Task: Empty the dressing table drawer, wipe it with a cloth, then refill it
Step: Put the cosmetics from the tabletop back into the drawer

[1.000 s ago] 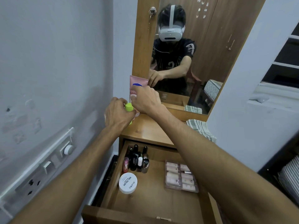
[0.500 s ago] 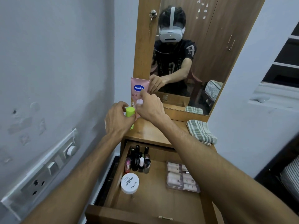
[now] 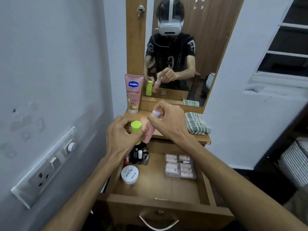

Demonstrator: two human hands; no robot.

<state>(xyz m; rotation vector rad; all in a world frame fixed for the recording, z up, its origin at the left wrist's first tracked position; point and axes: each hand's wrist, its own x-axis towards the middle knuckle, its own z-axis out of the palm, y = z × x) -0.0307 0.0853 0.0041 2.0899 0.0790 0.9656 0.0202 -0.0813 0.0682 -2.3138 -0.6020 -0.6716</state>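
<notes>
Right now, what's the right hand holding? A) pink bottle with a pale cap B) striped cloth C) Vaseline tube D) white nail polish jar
A: the right hand grips the pink bottle near its pale cap, while the white jar sits in the drawer, the striped cloth lies on the tabletop and the Vaseline tube stands by the mirror.

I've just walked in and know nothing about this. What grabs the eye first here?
Two hands meet mid-picture above the open drawer: the left hand grips a green-capped bottle, the right hand a pink bottle. Behind them, the mirror shows the person in a white headset, and a pink Vaseline tube stands on the tabletop beside it.
</notes>
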